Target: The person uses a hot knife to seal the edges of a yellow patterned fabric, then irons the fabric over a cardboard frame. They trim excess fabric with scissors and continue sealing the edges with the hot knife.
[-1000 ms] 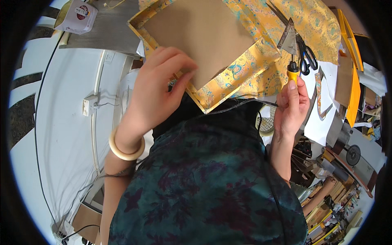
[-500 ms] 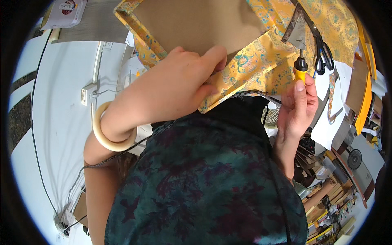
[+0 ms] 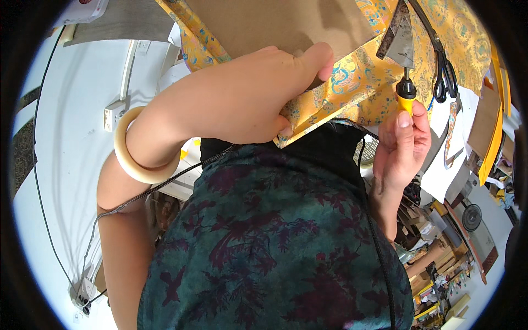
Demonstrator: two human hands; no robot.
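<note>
A brown board (image 3: pixel 275 25) edged with yellow patterned brocade (image 3: pixel 352 82) lies in front of me, its near corner pointing toward my body. My left hand (image 3: pixel 264 91) reaches across that corner, thumb and fingers closed on the brocade-covered edge; the fingertips are partly hidden. My right hand (image 3: pixel 407 137) holds a small electric iron (image 3: pixel 405 93) by its yellow handle, below a black collar. The iron's flat triangular metal head points away from me, above the brocade. Black-handled scissors (image 3: pixel 444 77) lie on the cloth right beside it.
A braided black cord (image 3: pixel 181 175) runs from the left across my lap toward my right hand. White paper (image 3: pixel 440 176) and a narrow brocade strip (image 3: pixel 452 137) lie at the right. A white socket box (image 3: pixel 114 115) stands at the left. Cluttered shelves fill the lower right.
My left fingers have shifted slightly right and away from me along the edge. The view has moved a little. My right hand keeps the iron in nearly the same place.
</note>
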